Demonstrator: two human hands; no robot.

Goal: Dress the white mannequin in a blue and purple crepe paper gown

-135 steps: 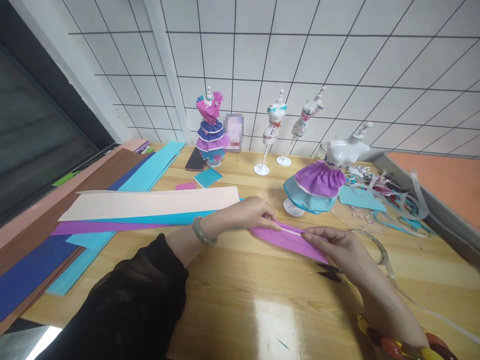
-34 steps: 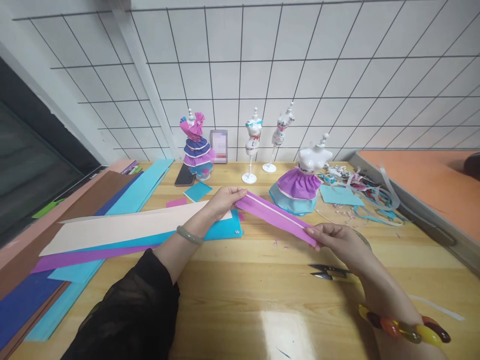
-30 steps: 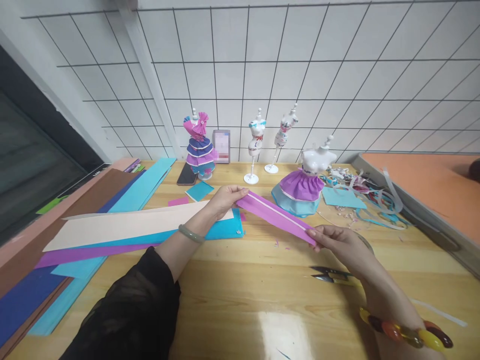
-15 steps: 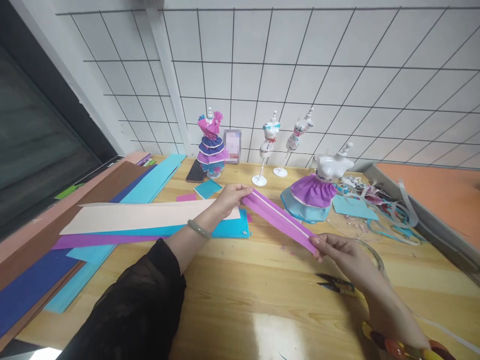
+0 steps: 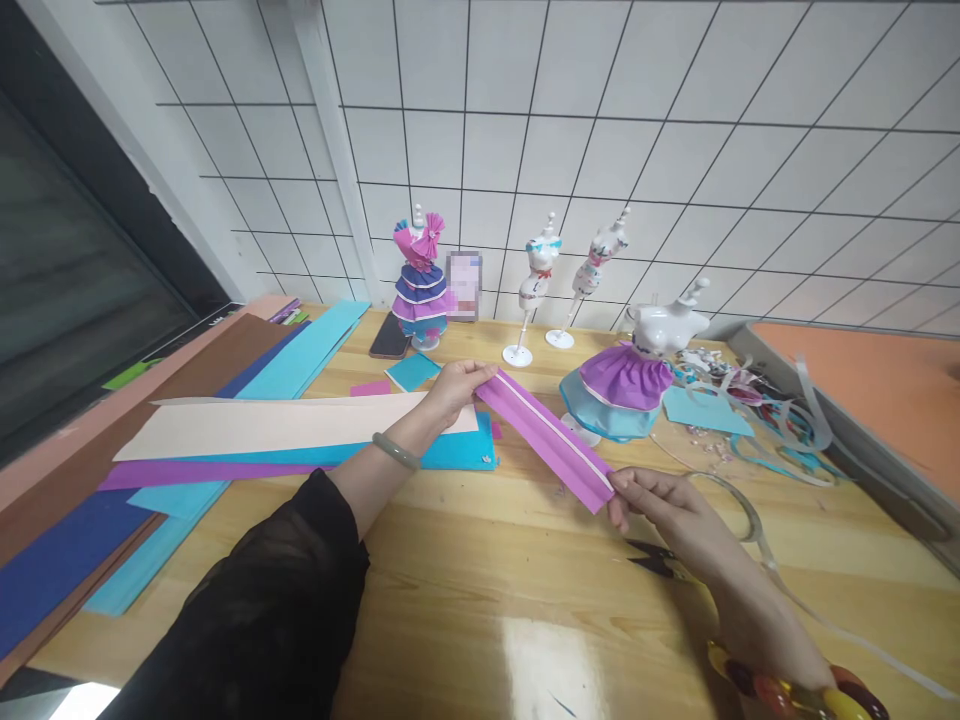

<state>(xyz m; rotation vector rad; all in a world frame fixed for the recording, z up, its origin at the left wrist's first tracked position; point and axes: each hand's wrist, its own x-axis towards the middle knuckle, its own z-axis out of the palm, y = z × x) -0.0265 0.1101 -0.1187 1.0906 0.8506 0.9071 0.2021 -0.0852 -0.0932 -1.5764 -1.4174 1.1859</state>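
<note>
A purple strip with a thin white line along its length is stretched diagonally above the wooden table. My left hand pinches its upper left end. At the lower right end, my right hand holds the corner between thumb and fingers. Just behind the strip, a white dress form wears a purple and light blue skirt. Dark-bladed scissors lie partly under my right wrist. A roll of whitish tape lies to the right of that hand.
Long colored paper sheets cover the left side. A dressed figure, a dark phone and two small mannequins stand or lie at the back. Ribbon scraps and a tray with an orange surface are at the right.
My right hand has moved slightly left with its end of the strip, and its fingertips now sit at the strip's upper corner. The whole view has shifted a little.
</note>
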